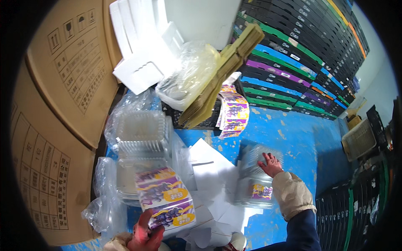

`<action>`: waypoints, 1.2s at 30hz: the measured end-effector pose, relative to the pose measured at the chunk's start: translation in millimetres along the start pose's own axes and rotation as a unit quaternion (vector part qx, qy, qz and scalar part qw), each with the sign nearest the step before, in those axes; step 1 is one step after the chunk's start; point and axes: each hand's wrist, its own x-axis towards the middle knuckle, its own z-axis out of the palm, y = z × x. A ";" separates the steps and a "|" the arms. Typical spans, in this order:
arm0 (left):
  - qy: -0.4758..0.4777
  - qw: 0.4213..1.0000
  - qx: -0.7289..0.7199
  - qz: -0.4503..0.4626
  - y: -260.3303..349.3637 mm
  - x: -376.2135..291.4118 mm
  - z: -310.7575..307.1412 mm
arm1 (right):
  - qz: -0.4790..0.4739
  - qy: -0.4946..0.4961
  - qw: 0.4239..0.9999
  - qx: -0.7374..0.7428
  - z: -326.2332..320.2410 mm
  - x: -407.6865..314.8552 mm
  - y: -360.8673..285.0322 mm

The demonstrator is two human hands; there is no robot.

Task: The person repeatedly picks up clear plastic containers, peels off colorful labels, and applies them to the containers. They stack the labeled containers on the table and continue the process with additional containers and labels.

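Note:
My left hand (pixel 145 233) grips the lower end of a strip of printed labels (pixel 171 200) showing grapes on purple, yellow and white. The strip lies over a stack of clear plastic clamshell containers (pixel 141 131) with ribbed sides. Fingers spread, my right hand (pixel 271 164) rests on the ribbed top of another clear clamshell stack (pixel 252 157) on the blue floor. On the near part of that stack a grape label (pixel 261 191) is stuck. Both forearms wear beige oversleeves (pixel 293 194).
Large cardboard boxes (pixel 72 62) wall the left side. Ahead, flattened cardboard (pixel 226 72), clear plastic bags (pixel 194 69) and a label roll (pixel 234 113) sit on a black crate (pixel 172 117). White backing paper (pixel 210 169) litters the floor. Stacked crates (pixel 282 62) stand behind; more (pixel 339 213) are at right.

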 end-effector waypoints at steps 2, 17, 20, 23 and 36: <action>0.057 0.987 -0.149 -0.005 -9.1 -6.4 9.7 | -0.046 0.099 0.991 0.079 -10.7 1.7 -41.1; -0.009 0.994 0.041 0.100 -1.0 0.5 4.0 | -0.504 -0.074 0.787 0.347 -102.2 -153.5 -307.5; -0.002 0.987 0.073 0.146 14.7 5.8 -2.0 | -0.492 -0.059 0.789 0.363 -104.3 -160.0 -312.7; 0.026 0.994 0.038 0.095 17.6 3.7 0.2 | -0.486 0.003 0.808 0.333 -109.1 -168.5 -315.3; -0.001 0.993 -0.082 0.082 0.3 -0.3 -29.9 | -0.730 0.199 0.628 0.180 -116.7 -163.0 -325.4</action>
